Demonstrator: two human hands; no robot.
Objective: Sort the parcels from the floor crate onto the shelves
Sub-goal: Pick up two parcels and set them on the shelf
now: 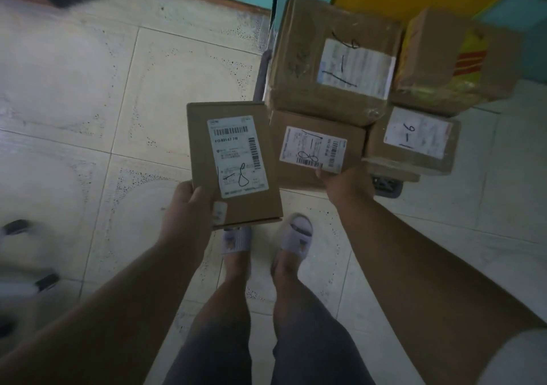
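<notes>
Cardboard parcel [233,162], label marked "1-8"

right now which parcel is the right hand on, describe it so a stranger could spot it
Start at the pile of cardboard parcels right of the person's feet. The right hand grips the low box at the pile's near left corner, under the biggest carton. Its white label carries a looping handwritten 8, while the neighbour to its right reads 6-1 and the separate box in the left hand is held above the floor.
</notes>
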